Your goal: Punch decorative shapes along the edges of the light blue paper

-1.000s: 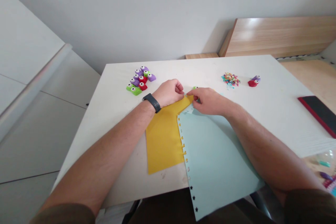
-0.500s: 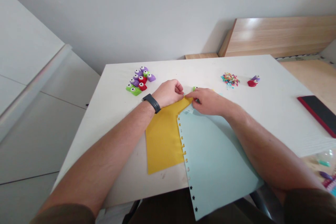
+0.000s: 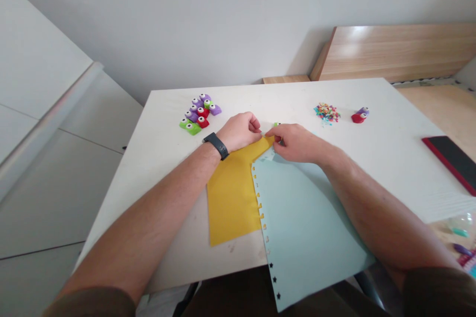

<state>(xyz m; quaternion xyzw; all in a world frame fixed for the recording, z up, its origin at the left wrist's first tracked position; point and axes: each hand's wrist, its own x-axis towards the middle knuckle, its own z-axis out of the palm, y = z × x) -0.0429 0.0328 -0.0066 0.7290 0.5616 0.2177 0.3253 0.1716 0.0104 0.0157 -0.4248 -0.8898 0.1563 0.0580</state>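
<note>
My left hand [image 3: 243, 131], wearing a dark wristband [image 3: 216, 145], has its fingers curled together at the top corner of a yellow sheet of paper [image 3: 234, 203]. A tiny pale bit shows by its fingertips, too small to name. Opposite it, my right hand [image 3: 295, 142] pinches the same corner between forefinger and thumb. Under my right forearm lies a pale blue sheet [image 3: 316, 228], overlapping the yellow one and hanging past the table's front edge; star-shaped holes line its left side. Just behind my right hand, a small green piece [image 3: 276, 124] is mostly hidden.
Several purple, green and red craft punches [image 3: 203, 112] with white, dark-dotted tops stand at the back left of the white table [image 3: 167, 237]. At the back right lie a confetti pile [image 3: 327, 113] and a red and a purple punch [image 3: 359, 117]. A dark red-edged case [image 3: 451, 158] rests at the right edge.
Almost nothing differs. Both hands stay at the yellow corner, and the whole view has shifted very slightly.
</note>
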